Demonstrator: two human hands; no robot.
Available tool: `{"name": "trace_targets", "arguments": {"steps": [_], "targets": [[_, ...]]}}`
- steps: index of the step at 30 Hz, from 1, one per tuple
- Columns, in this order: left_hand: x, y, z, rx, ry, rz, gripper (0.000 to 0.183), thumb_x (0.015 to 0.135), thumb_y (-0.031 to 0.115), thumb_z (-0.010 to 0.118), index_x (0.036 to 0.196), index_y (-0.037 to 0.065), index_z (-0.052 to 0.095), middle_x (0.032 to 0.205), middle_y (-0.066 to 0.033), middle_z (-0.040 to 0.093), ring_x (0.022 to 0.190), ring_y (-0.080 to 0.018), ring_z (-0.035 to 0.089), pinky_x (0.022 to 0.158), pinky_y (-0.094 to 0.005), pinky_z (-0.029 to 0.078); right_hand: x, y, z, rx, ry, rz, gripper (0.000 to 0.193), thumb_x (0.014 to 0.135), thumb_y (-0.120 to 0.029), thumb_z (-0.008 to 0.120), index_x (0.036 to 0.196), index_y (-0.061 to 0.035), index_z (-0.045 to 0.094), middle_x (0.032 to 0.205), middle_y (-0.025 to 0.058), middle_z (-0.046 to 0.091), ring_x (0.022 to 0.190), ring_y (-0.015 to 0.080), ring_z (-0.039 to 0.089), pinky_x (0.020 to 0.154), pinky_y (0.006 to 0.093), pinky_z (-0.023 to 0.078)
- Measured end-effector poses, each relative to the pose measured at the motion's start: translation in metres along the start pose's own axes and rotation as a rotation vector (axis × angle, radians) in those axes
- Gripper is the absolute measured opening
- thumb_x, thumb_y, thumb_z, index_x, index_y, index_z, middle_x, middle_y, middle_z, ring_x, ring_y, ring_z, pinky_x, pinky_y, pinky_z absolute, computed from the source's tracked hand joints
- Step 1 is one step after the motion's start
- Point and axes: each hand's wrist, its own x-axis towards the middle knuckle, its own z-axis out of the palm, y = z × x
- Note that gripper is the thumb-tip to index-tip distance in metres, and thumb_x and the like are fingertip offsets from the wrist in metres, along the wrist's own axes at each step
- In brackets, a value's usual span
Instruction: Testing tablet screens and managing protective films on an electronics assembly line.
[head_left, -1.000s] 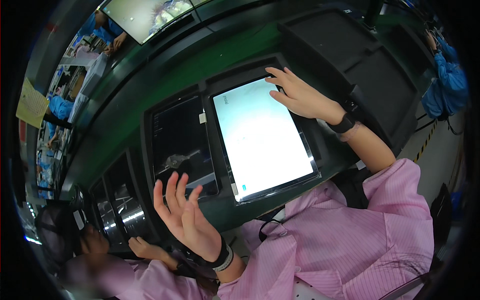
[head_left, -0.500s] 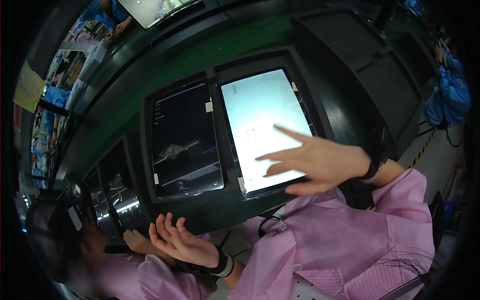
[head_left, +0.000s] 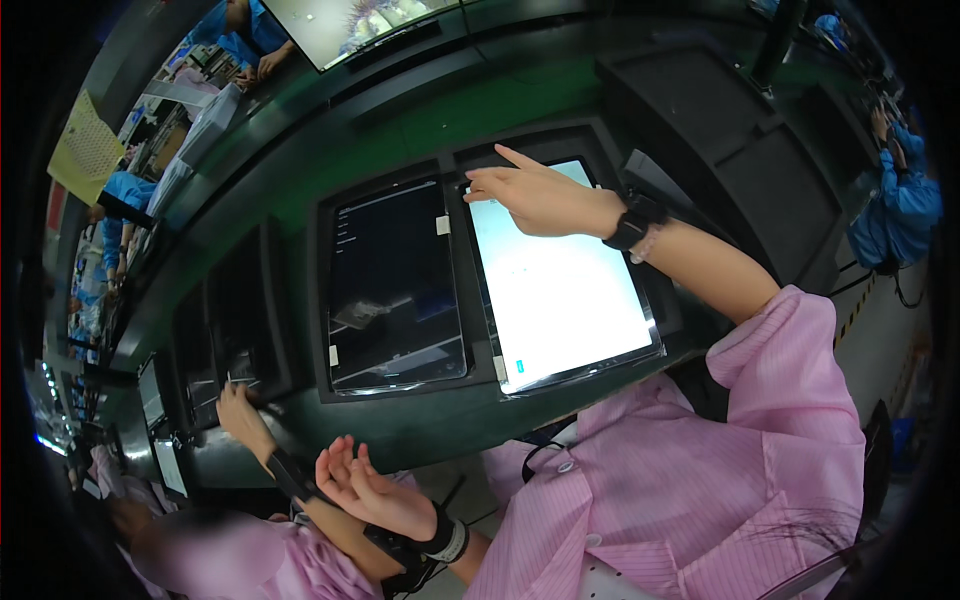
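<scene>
Two tablets lie side by side in a black foam tray [head_left: 322, 290]. The right tablet [head_left: 570, 300] glows white, with a small blue mark low on its screen. Over its far end is my right hand [head_left: 545, 200], fingers stretched out and nothing in them; it hides part of the screen, and whether a fingertip touches it I cannot tell. The left tablet [head_left: 395, 270] has a dark screen with a few faint lines and pale tabs at its edges. My left hand [head_left: 375, 495], palm up with loosely bent fingers and holding nothing, hovers in front of the bench edge, below the dark tablet.
At left, a co-worker's hand [head_left: 245, 420] reaches to another black tray [head_left: 272, 300] of dark panels. Empty-looking black foam trays [head_left: 720, 120] lie at the far right. A lit monitor [head_left: 360, 25] stands at the back. People in blue sit farther off, left and right.
My right hand has moved from the middle of the lit tablet to its far end. My left hand stays much the same. The co-worker's hand has moved up to the left tray.
</scene>
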Motion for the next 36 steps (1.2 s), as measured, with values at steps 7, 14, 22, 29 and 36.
{"name": "trace_targets", "arguments": {"steps": [7,14,22,29,36], "targets": [[0.020,-0.007,-0.019,0.026,-0.002,-0.056,0.034,0.080,0.002,0.044,0.114,0.000,0.042,0.110,-0.0130,0.050,0.109,-0.0205,0.046,0.093,-0.0315,0.034,0.011,0.003,-0.005,-0.011,-0.206,0.175,0.041,0.071,0.013,0.039,0.108,0.0009,0.052,0.114,0.0119,0.055,0.119,0.0225,0.041,0.108,0.0406,0.017],[0.064,-0.040,-0.001,0.106,-0.123,-0.099,0.040,0.086,0.015,0.046,0.123,0.002,0.038,0.126,-0.0143,0.039,0.122,-0.0194,0.033,0.100,-0.0305,0.024,-0.004,0.010,-0.033,-0.003,0.015,0.020,0.045,0.071,0.008,0.040,0.114,-0.0005,0.051,0.120,0.0139,0.047,0.119,0.0252,0.040,0.106,0.0426,0.019],[0.094,-0.047,0.021,-0.132,-0.241,-0.221,0.033,0.091,0.017,0.037,0.112,-0.004,0.051,0.115,-0.0100,0.050,0.109,-0.0152,0.046,0.094,-0.0267,0.032,-0.097,-0.013,-0.067,0.305,0.252,0.689,0.052,0.086,-0.014,0.048,0.130,0.0047,0.026,0.131,0.0232,0.034,0.125,0.0316,0.032,0.104,0.0340,0.024],[0.054,-0.042,0.006,-0.091,-0.157,-0.165,0.028,0.090,0.018,0.040,0.105,-0.001,0.053,0.105,-0.0071,0.053,0.099,-0.0150,0.050,0.089,-0.0261,0.036,-0.094,0.003,-0.051,0.842,0.254,0.952,0.071,0.090,-0.036,0.044,0.136,0.0054,0.008,0.142,0.0239,0.012,0.134,0.0289,0.011,0.107,0.0323,0.012],[0.076,-0.017,-0.028,0.264,-0.407,-0.250,0.024,0.090,0.018,0.043,0.102,0.001,0.055,0.087,-0.0049,0.058,0.078,-0.0086,0.054,0.071,-0.0207,0.041,-0.057,0.053,-0.070,0.295,-0.250,0.672,0.070,0.090,-0.044,0.038,0.137,0.0002,0.011,0.126,0.0328,0.036,0.118,0.0409,0.038,0.098,0.0374,0.031]]}}
